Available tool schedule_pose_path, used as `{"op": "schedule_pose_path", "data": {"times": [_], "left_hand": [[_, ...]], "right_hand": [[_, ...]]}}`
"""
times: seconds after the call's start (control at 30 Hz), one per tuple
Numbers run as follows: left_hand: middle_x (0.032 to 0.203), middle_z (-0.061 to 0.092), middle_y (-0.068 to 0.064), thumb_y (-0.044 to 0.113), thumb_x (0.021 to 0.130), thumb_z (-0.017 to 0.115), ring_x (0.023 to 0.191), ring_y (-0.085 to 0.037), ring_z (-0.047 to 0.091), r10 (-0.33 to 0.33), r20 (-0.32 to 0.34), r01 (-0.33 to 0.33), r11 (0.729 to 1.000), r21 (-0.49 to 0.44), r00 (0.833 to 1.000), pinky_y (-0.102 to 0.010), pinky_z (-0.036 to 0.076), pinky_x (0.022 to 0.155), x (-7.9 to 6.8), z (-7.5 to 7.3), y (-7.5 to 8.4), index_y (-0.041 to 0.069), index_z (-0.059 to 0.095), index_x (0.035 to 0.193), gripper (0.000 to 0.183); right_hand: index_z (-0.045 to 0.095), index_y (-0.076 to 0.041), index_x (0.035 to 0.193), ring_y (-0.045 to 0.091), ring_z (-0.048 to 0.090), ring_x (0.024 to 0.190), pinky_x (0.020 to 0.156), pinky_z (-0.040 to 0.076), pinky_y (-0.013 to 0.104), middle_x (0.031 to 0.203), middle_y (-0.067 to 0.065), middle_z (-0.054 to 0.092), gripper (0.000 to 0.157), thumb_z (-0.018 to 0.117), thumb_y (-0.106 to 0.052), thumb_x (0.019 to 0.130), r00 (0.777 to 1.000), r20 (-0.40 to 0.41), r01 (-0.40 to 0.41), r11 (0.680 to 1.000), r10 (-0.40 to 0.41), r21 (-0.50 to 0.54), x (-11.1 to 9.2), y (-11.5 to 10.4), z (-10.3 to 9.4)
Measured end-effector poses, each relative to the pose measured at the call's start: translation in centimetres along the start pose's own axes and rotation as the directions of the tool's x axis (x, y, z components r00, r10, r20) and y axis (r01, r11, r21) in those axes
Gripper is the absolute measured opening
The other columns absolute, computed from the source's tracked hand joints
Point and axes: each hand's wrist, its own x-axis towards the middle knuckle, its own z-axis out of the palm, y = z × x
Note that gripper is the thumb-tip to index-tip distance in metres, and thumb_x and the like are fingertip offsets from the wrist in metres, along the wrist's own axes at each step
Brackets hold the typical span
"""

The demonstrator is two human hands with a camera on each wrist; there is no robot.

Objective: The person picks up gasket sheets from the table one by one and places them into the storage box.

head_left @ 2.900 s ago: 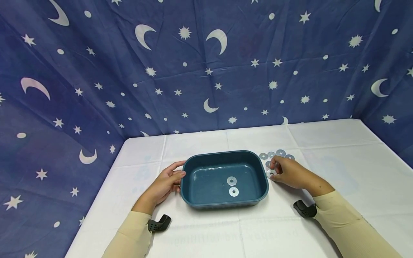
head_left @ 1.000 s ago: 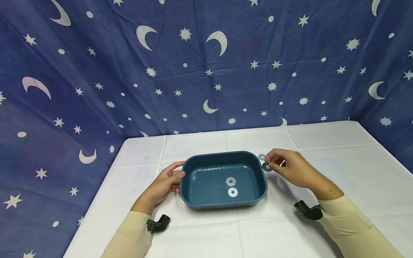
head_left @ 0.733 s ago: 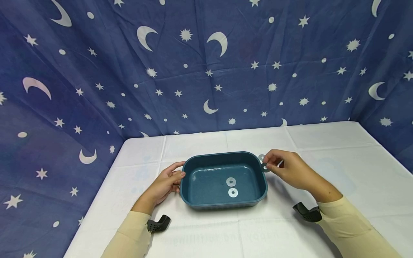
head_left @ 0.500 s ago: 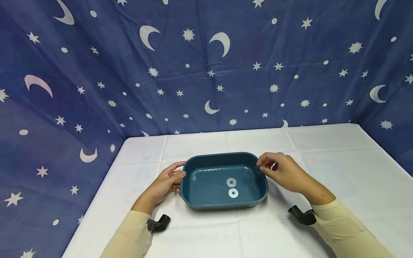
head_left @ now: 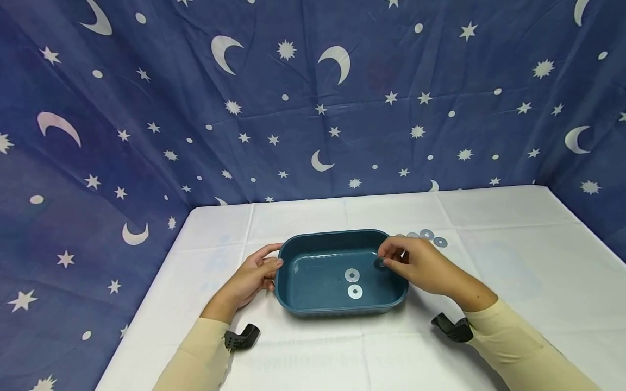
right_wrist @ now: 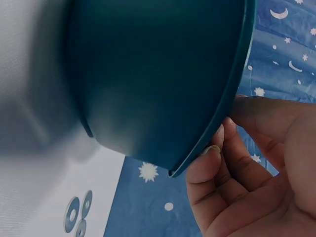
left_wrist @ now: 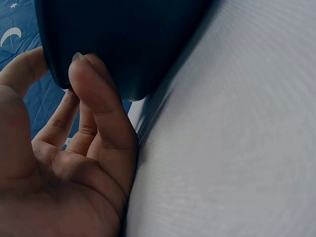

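Observation:
A dark teal plastic tub [head_left: 318,293] stands on the white-covered table. My left hand [head_left: 251,277] holds its left end, thumb at the rim and other fingers against the outer wall, also seen in the left wrist view. Two flat metal washers, a rear washer [head_left: 352,275] and a front washer [head_left: 355,291], lie on the tub's floor. Above the tub's right side, my right hand [head_left: 420,266] pinches a dark-looking washer [head_left: 380,264] between thumb and fingers. The right wrist view hides that washer behind the tub wall.
Several more washers lie on the table behind my right hand, among them a larger washer [head_left: 426,234] and a grey washer [head_left: 440,241]; the hand partly covers others. A blue curtain [head_left: 313,108] with moons and stars hangs behind the table.
My right hand has picked up a washer from the table right of the tub and carried it left over the rim. My left hand stays at the tub's left end.

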Motion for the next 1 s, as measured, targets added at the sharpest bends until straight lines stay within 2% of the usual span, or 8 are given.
{"op": "schedule_pose_path", "data": {"times": [0.23, 0.47, 0.63, 0.8, 1.0], "left_hand": [[0.095, 0.066, 0.004, 0.022, 0.1, 0.061, 0.067, -0.006, 0.061, -0.001, 0.001, 0.001, 1.0, -0.001, 1.0, -0.02, 0.05, 0.055, 0.0, 0.0, 0.2, 0.014, 0.039, 0.15, 0.056], [0.097, 0.067, 0.004, 0.022, 0.1, 0.061, 0.068, -0.006, 0.061, -0.003, 0.0, 0.003, 1.0, 0.01, 1.0, -0.02, 0.051, 0.055, -0.1, 0.0, 0.1, 0.015, 0.039, 0.151, 0.055], [0.098, 0.067, 0.004, 0.024, 0.099, 0.062, 0.068, -0.007, 0.061, -0.002, 0.004, 0.002, 1.0, 0.007, 1.0, -0.02, 0.051, 0.055, -0.1, 0.0, 0.0, 0.015, 0.04, 0.15, 0.057], [0.097, 0.067, 0.003, 0.023, 0.099, 0.062, 0.068, -0.006, 0.061, 0.0, 0.003, 0.0, 1.0, 0.004, 1.0, -0.02, 0.051, 0.055, -0.1, 0.0, 0.0, 0.014, 0.039, 0.15, 0.056], [0.096, 0.066, 0.003, 0.021, 0.1, 0.061, 0.067, -0.006, 0.061, -0.002, 0.001, 0.002, 1.0, -0.002, 1.0, -0.019, 0.051, 0.054, 0.0, -0.1, 0.1, 0.014, 0.04, 0.15, 0.055]], "right_hand": [[0.068, -0.016, 0.093, 0.004, 0.057, 0.072, 0.064, 0.05, 0.022, 0.08, -0.002, 0.066, 0.015, 0.073, -0.002, 0.089, 0.999, 0.028, 0.03, 0.999, -0.03, 0.019, 0.6, -0.3, 0.4], [0.069, -0.015, 0.094, 0.004, 0.061, 0.076, 0.067, 0.053, 0.022, 0.084, -0.003, 0.07, 0.013, 0.073, -0.004, 0.089, 0.987, 0.16, 0.025, 0.999, -0.03, 0.036, 1.4, -0.3, 1.0], [0.069, -0.014, 0.094, 0.003, 0.063, 0.077, 0.067, 0.054, 0.022, 0.085, -0.003, 0.071, 0.013, 0.072, -0.002, 0.089, 0.974, 0.225, 0.015, 1.0, -0.02, 0.027, 1.7, -0.3, 1.5], [0.07, -0.016, 0.092, 0.002, 0.06, 0.075, 0.066, 0.053, 0.022, 0.083, -0.007, 0.069, 0.014, 0.072, -0.003, 0.089, 0.965, 0.261, 0.016, 0.999, -0.005, -0.038, 1.8, -0.4, 2.0], [0.071, -0.019, 0.09, 0.001, 0.059, 0.076, 0.066, 0.051, 0.022, 0.082, -0.012, 0.067, 0.012, 0.074, -0.007, 0.088, 0.968, 0.252, 0.048, 0.979, 0.004, -0.199, 2.0, -0.6, 2.5]]}}
